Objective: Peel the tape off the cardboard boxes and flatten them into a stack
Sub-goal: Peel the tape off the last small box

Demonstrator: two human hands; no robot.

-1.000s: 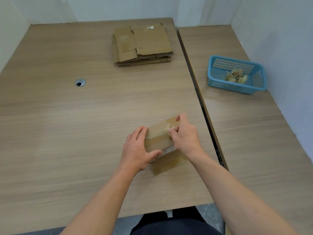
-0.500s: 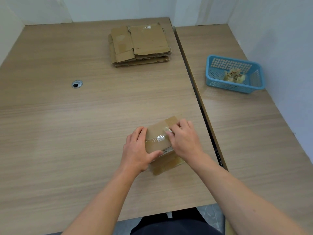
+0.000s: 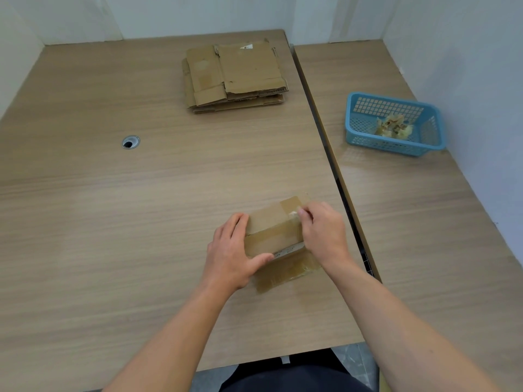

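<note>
Cardboard box [image 3: 266,222], tape end [image 3: 294,214] farther along

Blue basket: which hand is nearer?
Right. The right hand pinches tape at the box end toward the basket; the left hand grips the opposite end, farther away.

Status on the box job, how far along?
Done: several flattened boxes sit stacked at the far side of the table, and wadded tape lies in the blue basket. In hand: the left hand holds a small taped box while the right hand pinches its tape at the top. Left: finish peeling, flatten this box, add it to the stack. No other unopened box is in view.
</note>
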